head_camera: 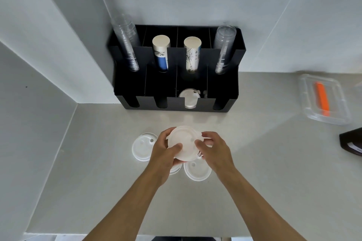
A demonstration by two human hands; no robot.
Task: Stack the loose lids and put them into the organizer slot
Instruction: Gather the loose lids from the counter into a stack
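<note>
A stack of white plastic lids [183,140] is held above the counter between both hands. My left hand [163,151] grips its left and lower edge, thumb on top. My right hand [212,148] grips its right edge. Loose white lids lie on the counter: one to the left [142,146] and one below the hands [197,171], with another partly hidden under my left wrist. The black organizer [223,92] stands at the back against the wall. Its third front slot holds several white lids [189,98]; the other front slots look dark.
The organizer's back slots hold clear cup stacks [127,43] [223,49] and paper cup stacks [160,53] [192,55]. A clear plastic container [311,111] with an orange item sits at right. A dark object [351,143] lies at the right edge. Walls close in left and behind.
</note>
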